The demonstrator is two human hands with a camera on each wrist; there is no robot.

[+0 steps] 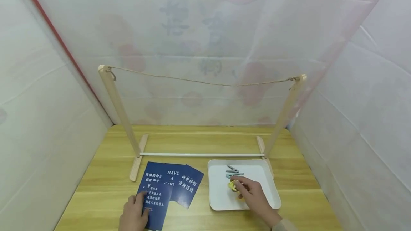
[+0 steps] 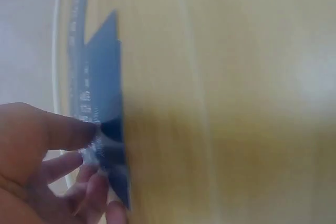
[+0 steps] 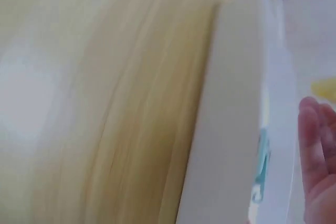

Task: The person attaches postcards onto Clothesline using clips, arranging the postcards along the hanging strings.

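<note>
Pinching a flat blue card (image 1: 154, 197), left hand (image 1: 133, 214) curls.

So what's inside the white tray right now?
In the tray lie grey and teal clips and a yellow clip that the right hand is touching. Anything under that hand is covered.
</note>
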